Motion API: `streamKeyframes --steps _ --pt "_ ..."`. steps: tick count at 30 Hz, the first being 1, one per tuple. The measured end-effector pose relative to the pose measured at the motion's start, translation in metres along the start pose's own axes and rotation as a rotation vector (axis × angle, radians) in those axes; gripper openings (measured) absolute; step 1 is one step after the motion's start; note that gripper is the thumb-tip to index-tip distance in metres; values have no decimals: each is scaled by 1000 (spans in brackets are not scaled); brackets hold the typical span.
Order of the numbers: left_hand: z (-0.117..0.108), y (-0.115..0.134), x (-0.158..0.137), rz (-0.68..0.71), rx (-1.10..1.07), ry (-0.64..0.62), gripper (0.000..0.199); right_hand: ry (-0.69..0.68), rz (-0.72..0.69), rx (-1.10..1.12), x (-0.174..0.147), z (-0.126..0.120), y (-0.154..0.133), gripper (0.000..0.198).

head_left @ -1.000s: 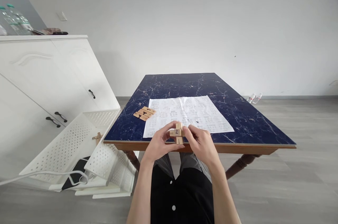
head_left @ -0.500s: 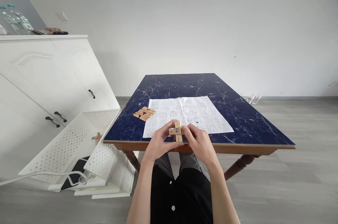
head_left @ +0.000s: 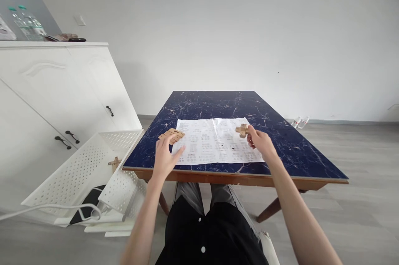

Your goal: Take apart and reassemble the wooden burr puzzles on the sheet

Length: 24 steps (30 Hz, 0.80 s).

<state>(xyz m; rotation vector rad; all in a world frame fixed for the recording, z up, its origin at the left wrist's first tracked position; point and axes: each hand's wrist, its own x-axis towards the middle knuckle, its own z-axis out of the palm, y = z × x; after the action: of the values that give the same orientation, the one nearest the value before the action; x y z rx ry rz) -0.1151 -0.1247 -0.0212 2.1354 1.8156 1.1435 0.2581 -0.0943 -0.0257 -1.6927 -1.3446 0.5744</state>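
In my right hand (head_left: 259,142) is a small wooden burr puzzle (head_left: 242,130), its notched pieces joined in a cross, held above the right part of the printed sheet (head_left: 205,142). My left hand (head_left: 166,154) reaches over the sheet's left edge with thumb and fingers apart. Just beyond its fingertips several flat notched wooden puzzle pieces (head_left: 177,132) lie side by side, partly on the sheet and partly on the table. The fingers cover part of the nearest pieces.
The sheet lies on a blue marbled table (head_left: 215,105) with a wooden edge. To the left stand a white perforated basket (head_left: 84,165) with a wooden cross-shaped piece (head_left: 115,163) in it, and a white cabinet (head_left: 77,86). Plastic bottles (head_left: 31,26) stand on top.
My hands have parted. The right hand has carried the burr puzzle forward and right over the sheet; the left has let go of it and moved left to the flat pieces.
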Motion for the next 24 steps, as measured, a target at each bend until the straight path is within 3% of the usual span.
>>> streamKeyframes --steps 3,6,10,14,16,18,24 --pt "7 -30 22 -86 118 36 84 -37 210 6 46 -9 16 32" --pt "19 -45 39 -105 192 12 104 -56 309 5 73 -11 23 36" --pt "33 -50 53 -77 250 -36 104 -71 347 -41 86 -16 31 34" --pt "41 -52 59 -69 282 -54 100 -78 231 -127 71 -22 32 28" --pt "42 -54 62 -64 288 -66 97 -97 136 -177 53 -18 27 45" --pt "42 -55 66 -61 291 -81 92 -160 10 -198 29 -8 17 52" --pt "37 -58 74 -41 292 -138 85 -409 -318 -119 -35 30 -12 47"
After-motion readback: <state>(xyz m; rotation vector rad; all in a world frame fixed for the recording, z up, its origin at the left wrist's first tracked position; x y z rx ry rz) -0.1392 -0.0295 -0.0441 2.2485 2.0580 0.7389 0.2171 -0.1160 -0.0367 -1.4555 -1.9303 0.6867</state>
